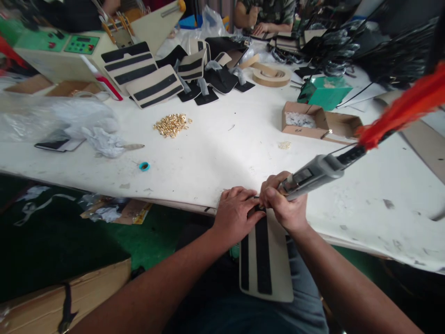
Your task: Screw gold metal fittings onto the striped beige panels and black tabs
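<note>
A beige panel with black stripes lies across my lap, its far end at the table edge. My left hand grips that far end, with the thumb on the stripe and the fingers bent over the top. My right hand is wrapped around a grey electric screwdriver, which slants with its tip down at the panel's far end beside my left fingers. The tip itself is hidden by my hands. Orange cloth covers the screwdriver's upper end and cord.
Gold-coloured metal fittings lie in a pile on the white table, near a small blue cap. Striped panels, a tape roll, an open cardboard box and a green block stand farther back. A co-worker's hands show opposite.
</note>
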Demonstrator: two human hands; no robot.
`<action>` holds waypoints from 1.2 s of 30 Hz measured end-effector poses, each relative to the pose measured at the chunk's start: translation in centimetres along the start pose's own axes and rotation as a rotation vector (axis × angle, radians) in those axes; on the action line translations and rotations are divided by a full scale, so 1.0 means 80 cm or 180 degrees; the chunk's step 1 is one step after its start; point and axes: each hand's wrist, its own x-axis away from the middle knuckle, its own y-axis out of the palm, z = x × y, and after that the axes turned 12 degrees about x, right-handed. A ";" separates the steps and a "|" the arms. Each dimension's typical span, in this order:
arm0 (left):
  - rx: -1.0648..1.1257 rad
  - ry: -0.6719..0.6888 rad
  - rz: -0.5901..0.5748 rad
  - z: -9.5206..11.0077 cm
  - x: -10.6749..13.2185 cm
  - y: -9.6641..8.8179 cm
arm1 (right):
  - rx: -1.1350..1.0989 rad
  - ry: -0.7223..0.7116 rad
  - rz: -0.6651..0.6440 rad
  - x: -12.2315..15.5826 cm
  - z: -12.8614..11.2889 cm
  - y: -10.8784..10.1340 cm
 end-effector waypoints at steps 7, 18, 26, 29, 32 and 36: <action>-0.0013 -0.0004 0.0009 0.004 0.002 -0.003 | 0.0126 0.0303 -0.0027 0.001 -0.004 -0.007; 0.0150 0.0005 0.0271 0.000 0.009 0.003 | -0.0849 0.1202 0.1872 -0.024 -0.009 -0.095; 0.0149 0.0116 0.0360 0.007 0.019 -0.004 | 0.1574 0.1222 0.1951 0.040 0.014 -0.142; 0.0178 0.0108 0.0338 0.007 0.021 -0.005 | 0.2131 0.1168 0.2265 0.092 0.018 -0.127; 0.0194 0.0100 0.0286 0.003 0.021 -0.004 | 0.2501 0.0507 0.1875 0.140 0.027 -0.099; 0.0128 0.0084 0.0131 0.006 0.017 -0.014 | 0.3017 -0.0512 0.0658 0.168 0.042 -0.058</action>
